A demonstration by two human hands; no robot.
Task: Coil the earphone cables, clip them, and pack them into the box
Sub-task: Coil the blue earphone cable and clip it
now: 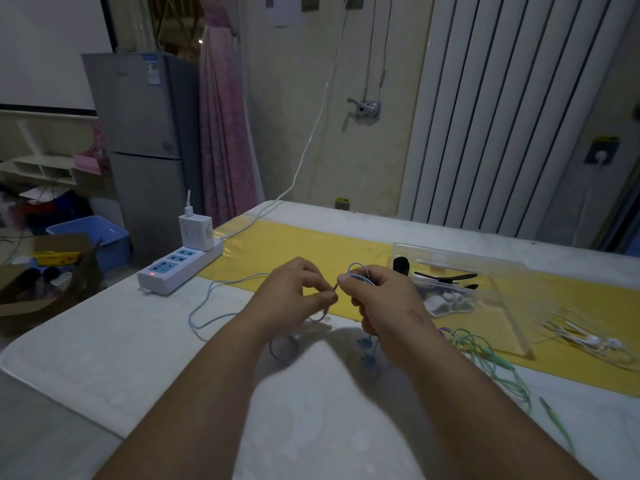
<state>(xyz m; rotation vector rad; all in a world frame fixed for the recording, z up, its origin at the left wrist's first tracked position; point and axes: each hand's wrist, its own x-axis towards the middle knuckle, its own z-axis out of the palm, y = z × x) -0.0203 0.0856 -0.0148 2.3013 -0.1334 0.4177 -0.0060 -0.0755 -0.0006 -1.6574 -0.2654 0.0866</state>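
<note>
The job looks like it has only just started. Both hands are busy with the thin light-blue earphone cable [221, 289], held above the middle of the white counter [104, 341] near the front edge of its yellow strip. The right hand [377, 299] is curled shut around a few small loops of the cable, with its thumb pressing the loops down. The left hand [294, 289] pinches the cable between thumb and finger, right beside the right hand's thumb. Most of the blue cable is not wound up yet. It trails loose on the counter to the left of the hands, toward the white power strip [180, 268] near the left edge.

A mint-green earphone cable [491, 358] lies in a loose heap to the right of the right arm, and a tangle of white earphones [588, 341] sits near the right edge. Neither is coiled. The clear plastic box [460, 268] stands open on the yellow strip behind the right hand, with some small black and white things inside. I cannot tell if any of them are clips. So coiling, clipping and packing are all still to do.
</note>
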